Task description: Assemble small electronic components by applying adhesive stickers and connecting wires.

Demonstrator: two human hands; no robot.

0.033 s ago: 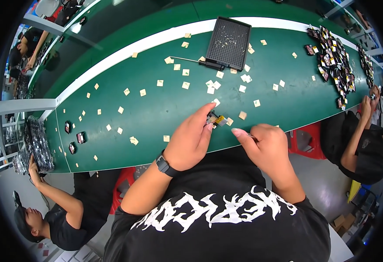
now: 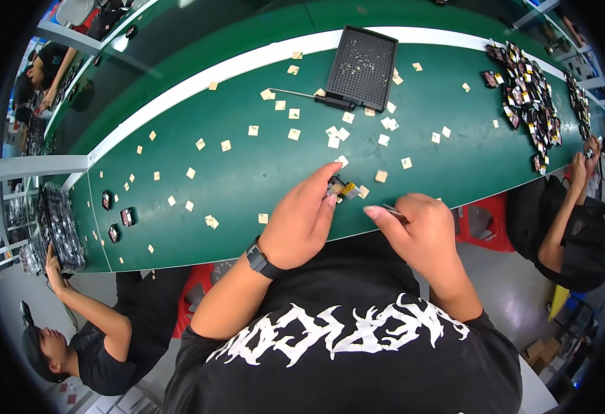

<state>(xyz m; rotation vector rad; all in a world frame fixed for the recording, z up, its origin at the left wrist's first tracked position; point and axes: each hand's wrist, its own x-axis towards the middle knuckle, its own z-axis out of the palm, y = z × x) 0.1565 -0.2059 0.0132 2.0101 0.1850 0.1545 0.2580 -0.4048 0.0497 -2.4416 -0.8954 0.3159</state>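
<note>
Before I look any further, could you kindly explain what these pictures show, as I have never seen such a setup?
There is no machine here, just a person's two bare hands. Each picture comes from a wide fisheye camera worn on the head, looking down, so straight edges bend near the rim. The left hand holds a small black-and-yellow part. The right hand has a thin metal tool in its grip. On the green table lie scattered pale squares, a black tray and, at the right, a heap of dark parts.
</note>
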